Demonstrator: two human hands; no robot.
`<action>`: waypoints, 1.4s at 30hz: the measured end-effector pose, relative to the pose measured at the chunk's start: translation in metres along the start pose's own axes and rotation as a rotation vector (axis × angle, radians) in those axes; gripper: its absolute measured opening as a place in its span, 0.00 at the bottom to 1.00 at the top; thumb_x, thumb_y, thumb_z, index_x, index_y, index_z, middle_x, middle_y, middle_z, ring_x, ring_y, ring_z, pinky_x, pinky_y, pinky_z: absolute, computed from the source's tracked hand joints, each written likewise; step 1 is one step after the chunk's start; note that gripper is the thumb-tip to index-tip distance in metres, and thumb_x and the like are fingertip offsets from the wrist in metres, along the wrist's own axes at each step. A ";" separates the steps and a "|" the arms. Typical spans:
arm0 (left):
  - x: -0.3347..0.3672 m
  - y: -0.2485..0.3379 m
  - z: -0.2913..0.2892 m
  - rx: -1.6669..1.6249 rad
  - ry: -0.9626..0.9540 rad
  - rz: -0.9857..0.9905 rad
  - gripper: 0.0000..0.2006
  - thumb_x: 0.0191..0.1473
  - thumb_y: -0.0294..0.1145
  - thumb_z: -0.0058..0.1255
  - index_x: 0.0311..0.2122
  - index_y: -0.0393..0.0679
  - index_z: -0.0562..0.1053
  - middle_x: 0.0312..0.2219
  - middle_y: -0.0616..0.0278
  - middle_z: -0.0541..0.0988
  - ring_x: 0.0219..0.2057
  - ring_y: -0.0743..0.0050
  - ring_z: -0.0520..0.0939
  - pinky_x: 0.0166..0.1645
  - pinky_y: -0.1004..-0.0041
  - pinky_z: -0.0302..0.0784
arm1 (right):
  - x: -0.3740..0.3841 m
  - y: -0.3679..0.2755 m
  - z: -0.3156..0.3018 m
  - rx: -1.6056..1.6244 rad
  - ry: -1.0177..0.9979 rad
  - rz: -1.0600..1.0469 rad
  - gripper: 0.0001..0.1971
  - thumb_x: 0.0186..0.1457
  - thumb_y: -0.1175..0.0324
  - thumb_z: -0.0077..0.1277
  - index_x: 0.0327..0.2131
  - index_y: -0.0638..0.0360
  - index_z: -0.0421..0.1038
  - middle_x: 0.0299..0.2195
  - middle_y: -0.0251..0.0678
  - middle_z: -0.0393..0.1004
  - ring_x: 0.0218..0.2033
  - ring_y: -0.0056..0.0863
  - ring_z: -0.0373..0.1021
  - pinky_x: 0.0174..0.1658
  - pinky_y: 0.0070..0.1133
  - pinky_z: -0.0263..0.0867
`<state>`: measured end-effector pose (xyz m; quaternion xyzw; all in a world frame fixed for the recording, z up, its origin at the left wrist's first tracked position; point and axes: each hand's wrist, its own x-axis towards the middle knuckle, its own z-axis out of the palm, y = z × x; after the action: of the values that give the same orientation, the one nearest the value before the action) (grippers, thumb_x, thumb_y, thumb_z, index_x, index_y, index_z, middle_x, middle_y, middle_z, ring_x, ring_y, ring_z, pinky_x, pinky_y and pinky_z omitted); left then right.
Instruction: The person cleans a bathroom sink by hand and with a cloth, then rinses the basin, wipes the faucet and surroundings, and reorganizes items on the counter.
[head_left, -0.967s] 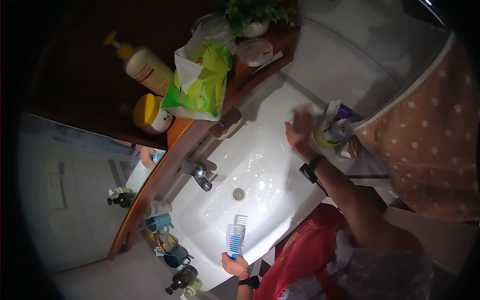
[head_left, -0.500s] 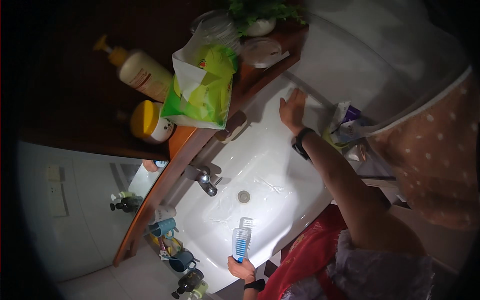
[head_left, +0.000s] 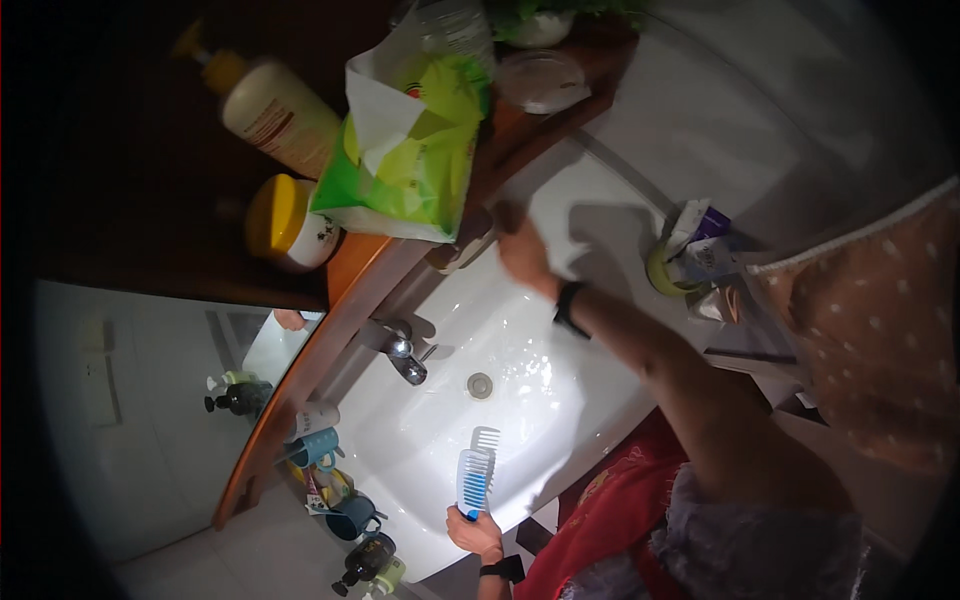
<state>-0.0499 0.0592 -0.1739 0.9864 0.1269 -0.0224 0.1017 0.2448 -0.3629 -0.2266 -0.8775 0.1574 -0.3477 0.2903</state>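
Observation:
A wide-toothed blue and white comb (head_left: pixel 473 480) is held by its handle in my left hand (head_left: pixel 476 533), at the near edge of the white sink (head_left: pixel 560 440). Its teeth point up over the basin and cast a shadow on the porcelain. My right hand (head_left: pixel 527 258) is above the far part of the basin, close to the soap dish (head_left: pixel 465 248) under the wooden shelf. Motion and shade smear its fingers. Between the hands are the chrome faucet (head_left: pixel 405 360) and the drain (head_left: pixel 480 385), with water shining on the basin.
On the wooden shelf (head_left: pixel 355 275) stand a green tissue pack (head_left: pixel 415 185), a pump bottle (head_left: pixel 280 115) and a yellow-lidded jar (head_left: pixel 290 225). Cups (head_left: pixel 352 517) and dark bottles (head_left: pixel 368 558) line the sink's left end. A green container (head_left: pixel 665 272) with packets sits at the right corner.
My right hand has moved left, from the basin's far right corner to near the soap dish. My left hand still grips the comb. The whole view has shifted slightly.

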 end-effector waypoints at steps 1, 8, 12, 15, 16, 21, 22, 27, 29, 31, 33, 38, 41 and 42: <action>-0.003 -0.010 -0.002 0.011 0.002 -0.019 0.11 0.40 0.27 0.55 0.32 0.39 0.70 0.27 0.47 0.74 0.33 0.40 0.74 0.40 0.51 0.66 | -0.006 -0.051 -0.011 -0.292 -0.842 -0.147 0.23 0.51 0.77 0.45 0.53 0.67 0.64 0.50 0.54 0.69 0.53 0.51 0.63 0.58 0.36 0.59; 0.000 0.008 0.001 -0.079 0.050 0.024 0.10 0.36 0.24 0.55 0.28 0.38 0.68 0.24 0.47 0.73 0.30 0.40 0.74 0.37 0.52 0.66 | -0.066 -0.093 -0.008 0.438 -0.610 -0.122 0.26 0.44 0.87 0.40 0.48 0.61 0.75 0.53 0.44 0.72 0.57 0.45 0.65 0.62 0.33 0.60; -0.003 0.005 0.002 -0.050 0.078 0.028 0.10 0.37 0.26 0.55 0.28 0.38 0.68 0.24 0.47 0.73 0.30 0.40 0.74 0.38 0.51 0.66 | -0.075 -0.053 -0.057 0.553 -0.366 0.052 0.27 0.42 0.89 0.36 0.45 0.63 0.77 0.50 0.44 0.75 0.55 0.41 0.69 0.61 0.30 0.61; -0.002 0.007 0.000 -0.033 0.056 0.035 0.10 0.38 0.26 0.55 0.28 0.38 0.68 0.25 0.47 0.74 0.30 0.40 0.74 0.38 0.51 0.66 | -0.045 0.022 -0.100 0.198 -0.099 0.164 0.23 0.50 0.84 0.40 0.49 0.61 0.74 0.51 0.48 0.73 0.56 0.44 0.67 0.60 0.32 0.61; 0.001 0.009 0.000 -0.031 0.024 0.034 0.10 0.38 0.26 0.55 0.28 0.38 0.68 0.25 0.47 0.74 0.30 0.40 0.74 0.38 0.51 0.66 | -0.035 0.053 -0.106 -0.032 -0.026 0.153 0.21 0.54 0.80 0.43 0.52 0.60 0.72 0.53 0.51 0.71 0.57 0.47 0.65 0.61 0.33 0.60; 0.000 0.010 -0.003 -0.037 0.053 0.015 0.09 0.39 0.26 0.55 0.28 0.39 0.68 0.24 0.47 0.73 0.31 0.40 0.74 0.38 0.51 0.66 | -0.008 0.063 -0.104 -0.513 0.102 0.096 0.29 0.58 0.57 0.53 0.58 0.62 0.63 0.61 0.57 0.59 0.61 0.57 0.56 0.63 0.37 0.54; 0.000 0.010 0.001 -0.032 0.053 0.029 0.10 0.39 0.26 0.55 0.28 0.39 0.68 0.24 0.47 0.73 0.31 0.40 0.74 0.38 0.51 0.66 | -0.006 0.058 -0.094 -0.470 0.104 0.013 0.30 0.56 0.57 0.55 0.58 0.63 0.63 0.59 0.56 0.61 0.61 0.55 0.56 0.63 0.37 0.54; 0.001 0.002 0.002 -0.002 0.006 0.000 0.12 0.38 0.26 0.56 0.31 0.39 0.69 0.27 0.48 0.74 0.33 0.41 0.74 0.40 0.51 0.66 | -0.057 -0.044 -0.021 -0.098 -0.345 -0.179 0.34 0.55 0.62 0.55 0.62 0.66 0.55 0.63 0.52 0.57 0.67 0.48 0.47 0.68 0.37 0.45; -0.003 0.000 0.003 -0.004 0.020 -0.018 0.13 0.37 0.27 0.57 0.32 0.40 0.70 0.27 0.48 0.74 0.33 0.41 0.74 0.40 0.51 0.66 | -0.090 -0.080 -0.027 0.144 -0.623 -0.182 0.36 0.57 0.59 0.52 0.64 0.65 0.51 0.67 0.45 0.50 0.69 0.42 0.43 0.70 0.36 0.41; -0.001 0.001 0.004 -0.018 0.028 -0.011 0.16 0.36 0.27 0.59 0.35 0.41 0.71 0.29 0.49 0.75 0.34 0.42 0.74 0.42 0.52 0.68 | -0.124 -0.091 -0.029 0.145 -0.801 -0.316 0.36 0.57 0.60 0.52 0.65 0.63 0.51 0.68 0.43 0.48 0.70 0.41 0.42 0.70 0.37 0.40; -0.001 0.010 0.001 -0.017 0.011 -0.027 0.15 0.36 0.28 0.59 0.34 0.41 0.71 0.29 0.49 0.75 0.34 0.42 0.75 0.42 0.53 0.68 | -0.148 -0.075 -0.042 0.096 -1.041 -0.455 0.36 0.57 0.59 0.52 0.65 0.60 0.51 0.68 0.43 0.48 0.70 0.40 0.42 0.70 0.40 0.40; 0.001 0.008 -0.004 -0.037 0.010 -0.084 0.15 0.36 0.28 0.59 0.34 0.42 0.72 0.29 0.49 0.75 0.34 0.42 0.75 0.42 0.53 0.68 | -0.151 -0.027 -0.034 -0.250 -1.217 -0.472 0.36 0.57 0.58 0.53 0.67 0.47 0.52 0.69 0.44 0.46 0.71 0.38 0.39 0.68 0.49 0.40; -0.005 0.004 -0.007 -0.055 0.080 0.007 0.14 0.37 0.28 0.57 0.34 0.42 0.73 0.28 0.49 0.75 0.33 0.42 0.75 0.41 0.54 0.69 | -0.179 -0.026 -0.045 -0.173 -1.267 -0.539 0.32 0.54 0.51 0.54 0.62 0.44 0.61 0.68 0.42 0.47 0.71 0.38 0.41 0.65 0.51 0.44; 0.001 0.005 -0.006 -0.059 0.080 -0.002 0.14 0.37 0.28 0.57 0.34 0.42 0.73 0.28 0.49 0.75 0.33 0.42 0.75 0.41 0.54 0.69 | -0.168 -0.009 -0.040 -0.175 -1.272 -0.547 0.32 0.54 0.51 0.54 0.62 0.44 0.61 0.68 0.42 0.47 0.71 0.38 0.41 0.65 0.51 0.44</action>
<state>-0.0478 0.0559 -0.1669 0.9830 0.1325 0.0208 0.1256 0.0983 -0.2918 -0.2847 -0.9391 -0.2424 0.1870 0.1561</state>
